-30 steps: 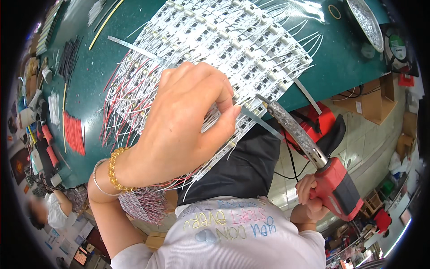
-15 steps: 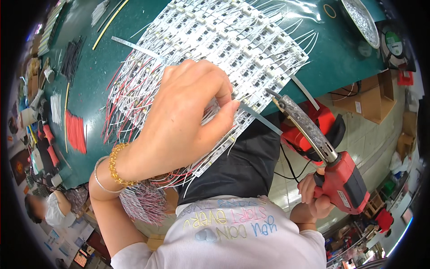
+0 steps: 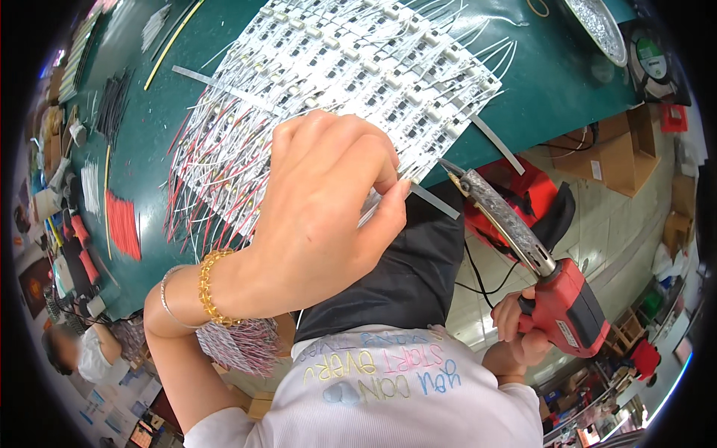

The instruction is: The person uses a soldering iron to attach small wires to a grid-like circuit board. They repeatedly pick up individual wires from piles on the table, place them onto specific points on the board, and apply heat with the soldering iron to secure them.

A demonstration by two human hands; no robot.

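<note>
A white circuit board panel (image 3: pixel 366 71), set with rows of small components, lies at the table's near edge. Red and white wires (image 3: pixel 198 168) fan out over its left side. My left hand (image 3: pixel 321 209) is over the panel's near part, thumb and forefinger closed in a pinch at its near right edge; whatever is between the fingertips is too small or hidden to name. To the right, my right hand (image 3: pixel 515 328) grips a red and black soldering gun (image 3: pixel 571 306). Its tip points up and left, close to the panel's right edge, just right of my left fingertips.
Metal strips (image 3: pixel 499 145) stick out past the panel's sides. On the green table (image 3: pixel 160 112) lie bundles of red wires (image 3: pixel 123 228) and black wires (image 3: pixel 112 108). A metal dish (image 3: pixel 601 30) and a solder spool (image 3: pixel 651 58) are at far right. A cardboard box (image 3: pixel 635 149) stands below.
The panel appears shifted slightly left in view. My left hand has moved a little right and down, covering the panel's near edge. The soldering gun has shifted slightly left and down.
</note>
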